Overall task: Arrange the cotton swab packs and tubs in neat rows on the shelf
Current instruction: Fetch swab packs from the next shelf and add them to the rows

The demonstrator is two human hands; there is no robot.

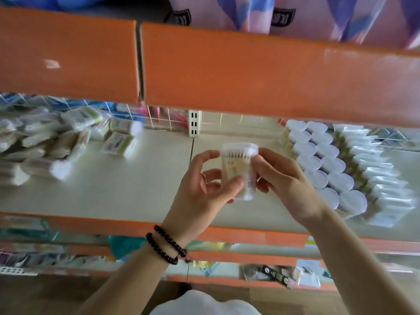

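Both hands hold one clear tub of cotton swabs (239,167) upright above the middle of the cream shelf (127,192). My left hand (200,192), with dark bead bracelets on the wrist, grips its lower side with thumb and fingers. My right hand (286,180) holds its right side. On the right of the shelf stand two neat rows of white-lidded tubs (327,164), with a row of clear flat packs (381,178) beside them. A loose heap of swab packs (45,144) lies on the left.
An orange shelf front (250,71) hangs close above the hands. The shelf's own orange edge (238,235) runs below my wrists. A wire grid back panel (159,117) closes the rear. Lower shelves (272,273) hold other packaged goods.
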